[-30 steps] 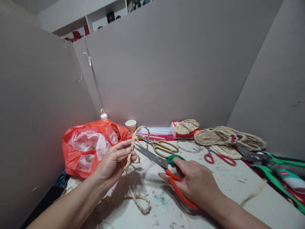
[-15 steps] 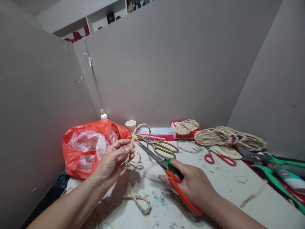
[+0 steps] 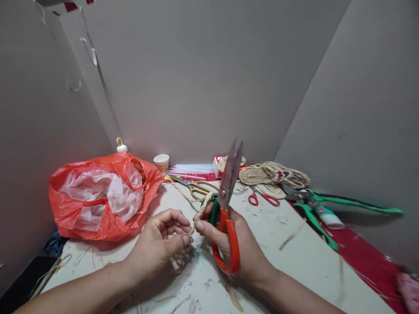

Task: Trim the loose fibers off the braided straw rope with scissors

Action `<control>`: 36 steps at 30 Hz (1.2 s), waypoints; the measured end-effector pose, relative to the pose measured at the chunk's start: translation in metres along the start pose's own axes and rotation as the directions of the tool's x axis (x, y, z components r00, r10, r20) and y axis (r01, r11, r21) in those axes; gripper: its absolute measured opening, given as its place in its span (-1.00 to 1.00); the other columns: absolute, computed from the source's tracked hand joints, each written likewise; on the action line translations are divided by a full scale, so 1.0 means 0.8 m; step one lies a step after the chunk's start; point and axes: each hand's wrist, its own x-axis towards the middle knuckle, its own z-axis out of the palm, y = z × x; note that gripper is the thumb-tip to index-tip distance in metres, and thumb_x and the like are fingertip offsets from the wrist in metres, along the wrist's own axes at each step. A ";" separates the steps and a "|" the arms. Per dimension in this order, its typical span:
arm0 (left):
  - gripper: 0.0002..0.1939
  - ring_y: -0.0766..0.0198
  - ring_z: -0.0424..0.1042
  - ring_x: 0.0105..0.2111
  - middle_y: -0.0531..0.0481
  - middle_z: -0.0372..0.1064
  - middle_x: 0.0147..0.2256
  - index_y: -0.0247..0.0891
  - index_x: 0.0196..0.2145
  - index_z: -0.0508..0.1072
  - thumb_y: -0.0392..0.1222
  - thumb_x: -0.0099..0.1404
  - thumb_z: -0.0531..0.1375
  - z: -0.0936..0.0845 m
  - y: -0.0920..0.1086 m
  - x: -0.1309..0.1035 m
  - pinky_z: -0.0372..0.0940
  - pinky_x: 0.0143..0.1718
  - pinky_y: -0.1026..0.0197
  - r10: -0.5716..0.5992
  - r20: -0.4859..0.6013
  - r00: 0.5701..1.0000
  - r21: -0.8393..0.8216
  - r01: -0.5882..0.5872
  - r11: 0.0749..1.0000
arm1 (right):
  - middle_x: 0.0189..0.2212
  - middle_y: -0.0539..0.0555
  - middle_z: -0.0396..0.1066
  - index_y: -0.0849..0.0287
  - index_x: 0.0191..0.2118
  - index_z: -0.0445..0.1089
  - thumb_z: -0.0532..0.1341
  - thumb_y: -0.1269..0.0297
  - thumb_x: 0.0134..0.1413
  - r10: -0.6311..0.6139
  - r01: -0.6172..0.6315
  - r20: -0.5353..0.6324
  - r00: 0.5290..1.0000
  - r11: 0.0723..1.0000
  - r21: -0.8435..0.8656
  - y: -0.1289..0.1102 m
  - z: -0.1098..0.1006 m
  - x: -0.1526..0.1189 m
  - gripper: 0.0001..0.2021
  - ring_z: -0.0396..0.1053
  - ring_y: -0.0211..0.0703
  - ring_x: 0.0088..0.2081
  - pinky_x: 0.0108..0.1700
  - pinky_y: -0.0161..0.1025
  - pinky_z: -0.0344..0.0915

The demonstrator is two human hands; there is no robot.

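The right hand [image 3: 240,244] grips orange-handled scissors [image 3: 229,205] blades-up, while the left hand [image 3: 162,242] pinches braided straw cord [image 3: 199,213].

There is only one view, from a camera on the person's head. It looks forward and down at the desk [image 3: 314,261] from close above its near edge. It faces the far corner, where grey walls [image 3: 196,78] stand. Both forearms enter from the bottom edge.
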 end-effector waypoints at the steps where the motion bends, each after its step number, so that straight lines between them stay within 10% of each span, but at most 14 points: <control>1: -0.79 0.42 0.28 -0.45 0.02 0.34 -0.41 -0.29 -0.34 0.42 -0.26 0.04 0.34 0.000 -0.001 0.000 0.21 -0.38 0.34 -0.001 0.021 1.000 0.007 0.001 1.000 | -0.43 -0.01 0.35 0.15 -0.38 0.25 0.35 0.10 -0.19 0.001 -0.001 0.003 1.000 1.000 -0.002 0.001 -0.001 0.000 -0.67 0.32 -0.22 -0.38 -0.27 -0.23 0.28; 11: -0.70 0.41 0.21 -0.60 -0.03 0.35 -0.53 -0.32 -0.43 0.46 0.01 0.18 0.19 -0.001 0.007 -0.001 0.08 -0.56 0.35 -0.195 0.241 0.951 0.220 0.142 0.965 | -0.53 -0.11 0.30 0.12 -0.35 0.22 0.37 0.16 -0.18 0.065 -0.063 -0.006 0.998 0.984 0.169 -0.005 -0.009 0.003 -0.67 0.30 -0.29 -0.49 -0.39 -0.31 0.25; 18: -0.73 0.39 0.13 -0.59 0.04 0.20 -0.64 -0.28 -0.59 0.44 -0.17 0.22 0.14 -0.001 0.006 -0.005 0.07 -0.49 0.33 0.161 0.273 0.948 0.568 -0.294 0.769 | -0.53 -0.13 0.31 0.12 -0.33 0.24 0.41 0.30 -0.25 0.269 -0.223 -0.032 0.963 0.854 0.469 0.003 -0.004 0.004 -0.65 0.29 -0.36 -0.54 -0.46 -0.37 0.24; 25: -0.65 0.39 0.28 -0.59 -0.07 0.41 -0.45 -0.31 -0.25 0.48 0.03 0.23 0.12 -0.006 -0.004 0.002 0.18 -0.54 0.34 -0.135 0.196 0.971 0.231 0.088 0.969 | -0.53 -0.11 0.33 0.13 -0.33 0.25 0.39 0.30 -0.19 0.199 -0.159 -0.057 0.978 0.897 0.412 0.004 -0.011 0.008 -0.68 0.33 -0.34 -0.51 -0.42 -0.37 0.27; 36: -0.75 0.38 0.37 -0.47 -0.06 0.47 -0.42 -0.31 -0.22 0.51 -0.14 0.15 0.25 -0.013 0.009 0.003 0.25 -0.40 0.32 -0.132 0.233 0.963 0.230 0.077 0.970 | -0.56 -0.12 0.29 0.15 -0.36 0.24 0.41 0.26 -0.27 0.148 -0.072 -0.191 0.970 0.930 0.360 -0.003 -0.016 0.018 -0.65 0.31 -0.35 -0.55 -0.44 -0.37 0.25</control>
